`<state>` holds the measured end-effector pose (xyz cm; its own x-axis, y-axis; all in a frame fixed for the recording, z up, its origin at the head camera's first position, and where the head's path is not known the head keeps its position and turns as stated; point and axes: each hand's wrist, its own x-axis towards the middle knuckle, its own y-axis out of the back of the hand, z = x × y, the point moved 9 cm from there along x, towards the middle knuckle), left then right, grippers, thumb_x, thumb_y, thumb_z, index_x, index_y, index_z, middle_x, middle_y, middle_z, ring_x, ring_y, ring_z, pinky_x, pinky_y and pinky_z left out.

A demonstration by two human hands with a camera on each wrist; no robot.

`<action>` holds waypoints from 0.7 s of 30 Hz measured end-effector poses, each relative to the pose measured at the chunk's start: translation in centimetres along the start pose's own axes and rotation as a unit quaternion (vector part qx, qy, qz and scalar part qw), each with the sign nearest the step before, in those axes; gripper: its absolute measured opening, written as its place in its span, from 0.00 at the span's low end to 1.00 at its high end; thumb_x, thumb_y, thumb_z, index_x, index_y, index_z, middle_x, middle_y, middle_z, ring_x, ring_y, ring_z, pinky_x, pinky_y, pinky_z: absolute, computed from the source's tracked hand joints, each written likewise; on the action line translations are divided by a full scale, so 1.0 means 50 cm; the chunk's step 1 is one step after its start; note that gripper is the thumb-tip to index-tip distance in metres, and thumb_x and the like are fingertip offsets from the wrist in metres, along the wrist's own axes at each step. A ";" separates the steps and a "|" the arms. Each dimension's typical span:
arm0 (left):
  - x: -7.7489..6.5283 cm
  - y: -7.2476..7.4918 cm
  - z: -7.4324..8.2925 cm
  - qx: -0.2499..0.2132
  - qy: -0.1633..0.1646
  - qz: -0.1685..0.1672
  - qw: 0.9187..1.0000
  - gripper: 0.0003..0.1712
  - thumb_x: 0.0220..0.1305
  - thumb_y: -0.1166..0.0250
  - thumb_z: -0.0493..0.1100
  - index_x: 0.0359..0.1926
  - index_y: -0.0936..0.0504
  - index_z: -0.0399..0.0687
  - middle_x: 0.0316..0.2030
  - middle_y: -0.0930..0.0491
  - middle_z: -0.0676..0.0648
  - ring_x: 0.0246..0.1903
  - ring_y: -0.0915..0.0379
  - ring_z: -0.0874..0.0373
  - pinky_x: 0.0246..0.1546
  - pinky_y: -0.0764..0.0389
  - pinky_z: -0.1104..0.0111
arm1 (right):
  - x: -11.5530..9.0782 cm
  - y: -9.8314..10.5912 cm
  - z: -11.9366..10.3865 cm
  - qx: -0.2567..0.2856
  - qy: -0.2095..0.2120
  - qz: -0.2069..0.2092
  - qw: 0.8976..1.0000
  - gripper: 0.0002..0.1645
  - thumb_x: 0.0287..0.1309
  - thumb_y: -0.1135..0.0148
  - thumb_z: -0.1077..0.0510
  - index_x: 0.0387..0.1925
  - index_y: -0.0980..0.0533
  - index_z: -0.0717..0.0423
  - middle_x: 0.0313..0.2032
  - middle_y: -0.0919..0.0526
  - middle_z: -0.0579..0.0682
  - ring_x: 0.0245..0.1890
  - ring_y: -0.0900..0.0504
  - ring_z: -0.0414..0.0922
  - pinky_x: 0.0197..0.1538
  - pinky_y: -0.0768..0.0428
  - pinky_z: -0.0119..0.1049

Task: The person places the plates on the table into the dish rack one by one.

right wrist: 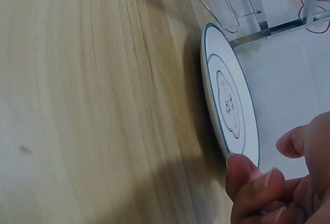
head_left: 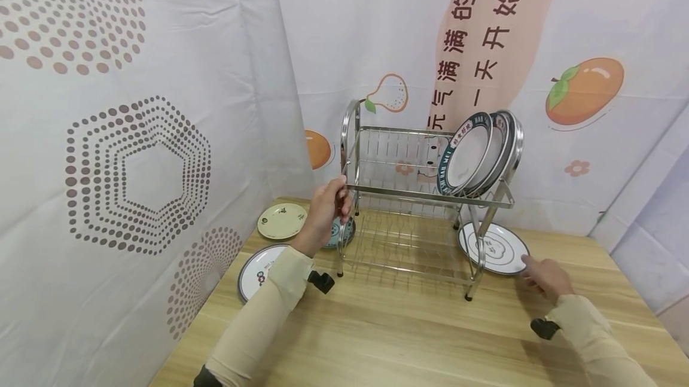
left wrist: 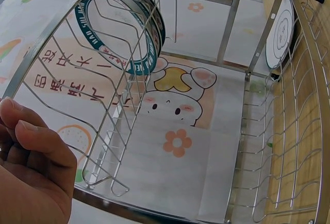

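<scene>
A two-tier metal dish rack point(head_left: 414, 191) stands on the table. My left hand point(head_left: 326, 210) grips the front left corner of its upper tier, fingers curled at the rail. Plates with dark-green lettered rims point(head_left: 467, 154) lean at the right end of that tier. To the rack's right, a white plate point(head_left: 503, 247) with a dark rim line and a central motif lies face up. My right hand point(head_left: 549, 279) is at its near right edge. In the right wrist view, a fingertip point(right wrist: 237, 164) meets the rim, while the thumb point(right wrist: 294, 142) is apart above it.
On the left lie a cream plate point(head_left: 282, 221), a white plate point(head_left: 257, 267) partly behind my left forearm, and a teal-patterned plate point(head_left: 335, 235) by the rack leg. Printed curtains point(head_left: 177, 40) bound the wooden table point(head_left: 393, 333) on the left and back.
</scene>
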<state>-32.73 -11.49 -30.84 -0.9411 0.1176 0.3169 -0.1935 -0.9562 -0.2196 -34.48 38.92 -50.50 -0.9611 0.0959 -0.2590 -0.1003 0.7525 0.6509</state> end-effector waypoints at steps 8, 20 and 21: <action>-0.001 0.002 0.000 -0.008 0.004 0.001 1.000 0.25 0.79 0.50 0.52 0.24 0.37 0.45 0.13 0.34 0.51 0.12 0.40 0.58 0.14 0.36 0.70 | 0.002 -0.024 0.007 0.074 -0.017 -0.015 0.997 0.33 0.74 0.56 0.49 0.28 0.15 0.68 0.19 0.18 0.46 0.18 0.26 0.40 0.25 0.28 0.33; -0.004 -0.002 0.001 -0.004 -0.001 -0.008 1.000 0.25 0.79 0.50 0.53 0.24 0.37 0.46 0.13 0.34 0.51 0.13 0.39 0.58 0.14 0.36 0.70 | 0.010 -0.047 0.031 0.121 -0.057 -0.005 0.991 0.26 0.73 0.53 0.54 0.24 0.19 0.65 0.17 0.19 0.44 0.18 0.27 0.37 0.24 0.27 0.30; -0.003 -0.002 0.001 -0.003 -0.003 -0.008 1.000 0.25 0.80 0.51 0.53 0.24 0.37 0.46 0.13 0.34 0.51 0.12 0.39 0.58 0.14 0.36 0.69 | 0.012 -0.046 0.034 0.122 -0.063 0.000 0.991 0.25 0.72 0.52 0.54 0.24 0.20 0.64 0.17 0.19 0.44 0.18 0.27 0.38 0.24 0.28 0.31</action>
<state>-32.55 -11.42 -30.82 -0.9364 0.1321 0.3253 -0.2109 -0.9524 -0.2203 -34.38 38.36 -53.37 -0.9197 0.1648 -0.3564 -0.0210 0.8857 0.4637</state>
